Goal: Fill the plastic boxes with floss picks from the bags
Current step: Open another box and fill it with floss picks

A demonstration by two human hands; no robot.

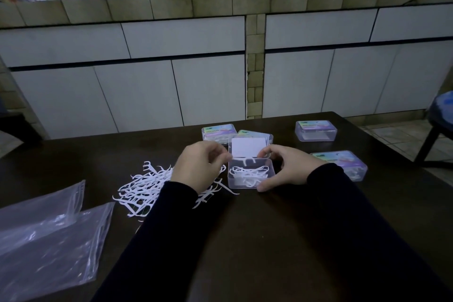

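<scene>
Open plastic box (251, 174) at frame centre, partly filled with white floss picks.
The right hand (285, 167) grasps the box's right side, lid (248, 147) raised; the left hand (201, 167) curls its fingers at the left rim, its grip unclear. A loose pick pile (147, 189) lies left; two clear bags (49, 235) lower left; four closed boxes (315, 130) behind and right on the dark table (245, 240).

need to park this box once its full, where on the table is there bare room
Bare patches: the near table between the sleeves, and the far left corner beyond the floss pick pile. Crowded: around the open box, the closed boxes behind and right, and the bags near left.
</scene>
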